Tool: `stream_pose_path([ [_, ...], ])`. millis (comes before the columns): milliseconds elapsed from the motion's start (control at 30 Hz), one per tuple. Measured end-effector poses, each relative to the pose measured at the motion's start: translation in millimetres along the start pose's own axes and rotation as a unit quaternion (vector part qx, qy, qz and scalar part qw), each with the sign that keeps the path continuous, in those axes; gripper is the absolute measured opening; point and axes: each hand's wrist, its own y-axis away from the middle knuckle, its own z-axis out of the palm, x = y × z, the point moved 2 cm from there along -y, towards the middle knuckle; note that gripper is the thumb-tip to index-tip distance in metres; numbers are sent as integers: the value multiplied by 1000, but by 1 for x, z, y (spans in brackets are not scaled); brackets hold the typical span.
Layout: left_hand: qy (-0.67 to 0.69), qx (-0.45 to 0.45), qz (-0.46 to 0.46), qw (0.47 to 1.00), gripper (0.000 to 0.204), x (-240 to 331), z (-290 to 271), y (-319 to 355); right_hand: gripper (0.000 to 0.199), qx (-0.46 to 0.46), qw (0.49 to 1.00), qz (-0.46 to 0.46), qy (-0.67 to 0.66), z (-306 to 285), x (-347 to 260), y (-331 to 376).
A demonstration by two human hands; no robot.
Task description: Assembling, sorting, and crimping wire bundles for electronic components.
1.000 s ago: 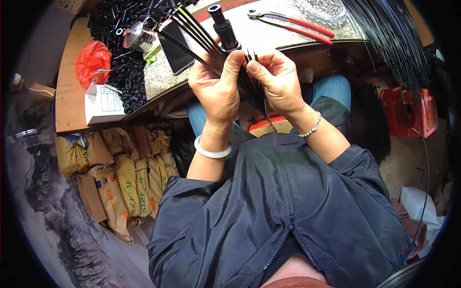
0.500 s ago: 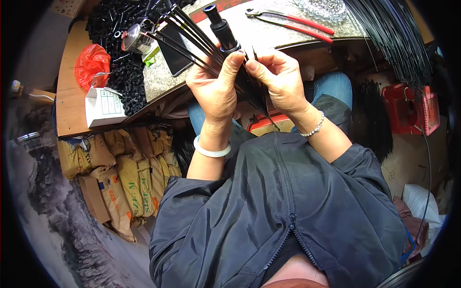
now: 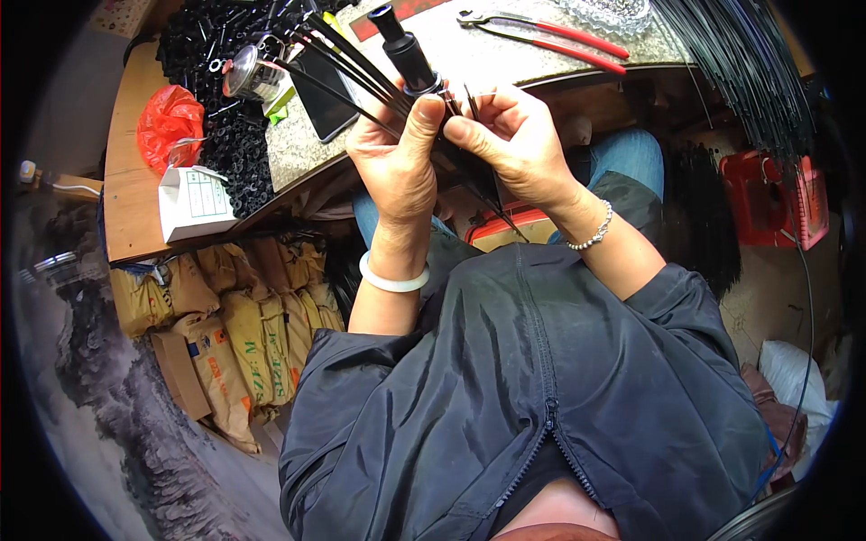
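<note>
My left hand (image 3: 397, 167) is closed round a bundle of thin black umbrella ribs (image 3: 352, 68), thumb raised by the collar of a black umbrella runner (image 3: 408, 56). The runner stands tilted above the fist, its narrow end up and to the left. Ribs fan out to the upper left, and others run down between my hands toward my lap. Close against the collar, my right hand (image 3: 528, 144) is closed, its thumb and fingers at a thin rib whose tip shows beside them. The fingers partly hide the joint.
Pliers (image 3: 550, 43) with red handles and a glass dish (image 3: 613, 13) lie on the table, long black rods (image 3: 749, 81) at its right. To the left are a phone (image 3: 320, 95), a heap of black parts (image 3: 244, 162), a glass jar (image 3: 253, 74), a red bag (image 3: 171, 126) and a white box (image 3: 194, 206).
Both hands and the runner have shifted slightly up and left. The right thumb sits a little lower against the ribs, and the view has moved slightly.
</note>
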Motion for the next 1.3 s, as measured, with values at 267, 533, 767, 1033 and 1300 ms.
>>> stream_pose_path([
  [267, 33, 34, 2, 999, 24, 0, 0, 0, 19, -6, 999, 49, -6, -4, 5, -2],
  [533, -20, -13, 5, 1000, 33, -2, -8, 0, 20, 10, 997, 62, -45, 3, 6, -6],
  [767, 8, 21, 26, 999, 23, -1, 1, 2, 17, 25, 997, 44, -53, 0, 6, -4],
  [1033, -32, 42, 54, 997, 26, 0, 2, 2, 14, 54, 997, 32, -37, 7, 3, -3],
  [1300, -11, 29, 39, 999, 29, -2, 1, 3, 10, 45, 998, 29, -15, 3, -1, -3],
])
